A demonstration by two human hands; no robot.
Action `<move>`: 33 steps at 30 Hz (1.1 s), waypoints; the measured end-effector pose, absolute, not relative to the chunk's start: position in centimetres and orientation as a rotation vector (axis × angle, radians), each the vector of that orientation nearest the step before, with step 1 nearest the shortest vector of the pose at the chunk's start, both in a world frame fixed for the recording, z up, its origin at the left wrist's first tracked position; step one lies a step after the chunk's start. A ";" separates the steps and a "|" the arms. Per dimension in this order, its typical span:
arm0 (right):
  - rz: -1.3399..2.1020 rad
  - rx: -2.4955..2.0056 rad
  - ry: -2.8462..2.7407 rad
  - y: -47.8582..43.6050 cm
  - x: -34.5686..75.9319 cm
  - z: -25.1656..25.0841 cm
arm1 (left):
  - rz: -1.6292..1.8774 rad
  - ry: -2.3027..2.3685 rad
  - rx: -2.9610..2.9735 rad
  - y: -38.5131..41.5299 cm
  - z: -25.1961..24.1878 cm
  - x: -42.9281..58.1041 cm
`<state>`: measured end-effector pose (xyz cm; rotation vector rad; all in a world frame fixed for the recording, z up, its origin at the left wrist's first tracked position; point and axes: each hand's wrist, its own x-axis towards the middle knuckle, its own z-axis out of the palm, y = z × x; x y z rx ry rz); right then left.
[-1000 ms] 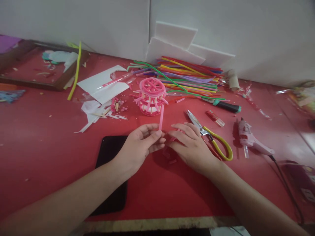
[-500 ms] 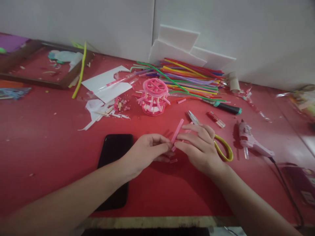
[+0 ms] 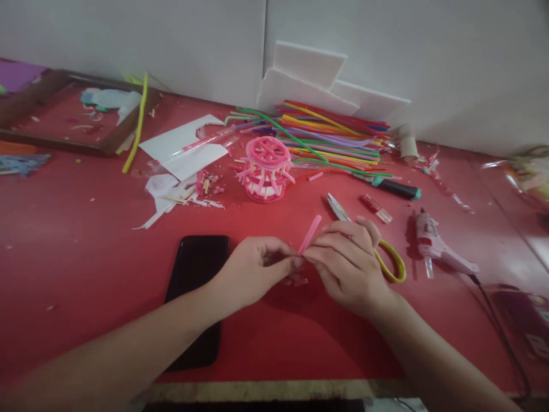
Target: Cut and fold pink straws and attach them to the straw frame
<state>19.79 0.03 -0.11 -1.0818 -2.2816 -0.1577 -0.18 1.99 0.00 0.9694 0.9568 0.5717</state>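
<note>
My left hand [image 3: 257,264] pinches the lower end of a short pink piece of pipe cleaner [image 3: 310,234] between thumb and fingers. The piece slants up to the right. Closed in from the other side, my right hand [image 3: 352,257] has its thumb and index fingertips at the piece's lower end. A small pink scrap [image 3: 301,281] shows just under my left fingertips. Scissors [image 3: 338,207] with yellow handles lie partly beneath my right hand. Beyond both hands stands a round pink model [image 3: 266,169] with a wheel-like top and pale sticks as posts.
A black phone [image 3: 199,269] lies under my left forearm. To the right are a glue gun [image 3: 433,243], a red-and-clear small object [image 3: 376,208] and a black-handled cutter [image 3: 398,189]. Colored pipe cleaners [image 3: 338,134], white paper [image 3: 180,151] and a wooden frame [image 3: 51,144] lie farther back.
My right fingers have curled in closer to the lower end of the pink piece. The piece sits slightly lower. The view has shifted a little.
</note>
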 end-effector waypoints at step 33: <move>1.945 -0.853 -0.809 -0.1 19.1 -0.4 | 0.763 0.729 0.998 1.2 0.2 -0.2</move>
